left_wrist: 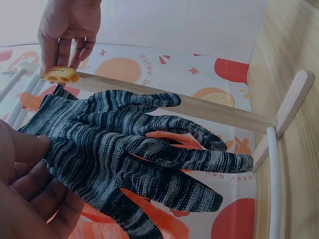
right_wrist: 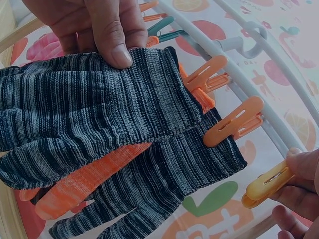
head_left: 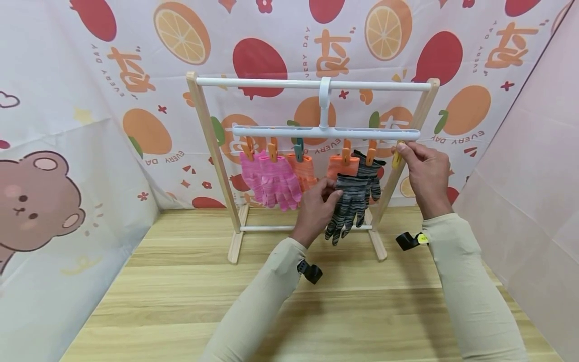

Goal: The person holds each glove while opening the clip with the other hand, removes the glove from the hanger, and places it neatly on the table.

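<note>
Head view: light wood rack point(head_left: 215, 151) with white rods stands on the wood-grain counter point(head_left: 149, 291); smooth pale plastic hanger point(head_left: 371, 133) hooks over the top rod, long flat bar, clips below. From the left on it: fuzzy pink gloves point(head_left: 276, 183), orange knit gloves point(head_left: 304, 170), far striped glove point(head_left: 372, 176) at right under an orange clip point(head_left: 372, 152). Near striped glove point(head_left: 350, 201), black/grey knit, is in front of the hanging orange and striped ones, below the bar's right half, fingers drooping. Left hand point(head_left: 318, 208) pinches its left edge by the cuff. Right hand point(head_left: 428, 176) has the yellow clip point(head_left: 396, 158) pinched, just by the bar's right end. Left wrist view: near glove lies flat-ish, fine knit ribs, stripes running across, five limp tapered fingers fanned out. Left grip is thumb on top, fingers underneath. Right grip is beyond, closed over the yellow clip. Right wrist view: near glove's cuff is tighter ribbed with a dark hem, no clip on it, overlapping orange fabric and part of the far glove. Yellow clip is glossy plastic, slotted, rounded ends, between right thumb and fingers.
</note>
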`<state>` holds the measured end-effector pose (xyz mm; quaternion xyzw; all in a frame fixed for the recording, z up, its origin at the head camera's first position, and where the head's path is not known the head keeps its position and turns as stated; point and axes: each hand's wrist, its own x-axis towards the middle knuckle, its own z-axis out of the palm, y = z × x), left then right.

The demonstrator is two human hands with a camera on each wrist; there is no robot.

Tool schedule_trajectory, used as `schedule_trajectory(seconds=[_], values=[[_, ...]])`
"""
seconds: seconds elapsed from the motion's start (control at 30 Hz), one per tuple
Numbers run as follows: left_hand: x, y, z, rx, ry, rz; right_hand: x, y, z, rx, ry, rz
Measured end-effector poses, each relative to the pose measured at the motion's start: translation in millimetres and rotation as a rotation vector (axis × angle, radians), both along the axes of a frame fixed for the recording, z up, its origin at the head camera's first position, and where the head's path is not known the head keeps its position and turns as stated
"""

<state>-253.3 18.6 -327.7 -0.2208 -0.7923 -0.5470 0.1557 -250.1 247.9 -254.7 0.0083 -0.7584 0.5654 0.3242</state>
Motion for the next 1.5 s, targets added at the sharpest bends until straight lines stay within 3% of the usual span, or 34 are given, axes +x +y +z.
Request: schedule_trajectory(seconds=[0.87, 1.5], values=[[1.7, -8, -3.0, 0.016, -0.017, 0.014, 0.3, 0, -1.9, 0.021, -0.029, -0.036], [-0.9, -14, -3.2, 0.006, 0.006, 0.010, 2.9, -2, 1.4, 0.012, -0.013, -0.017]])
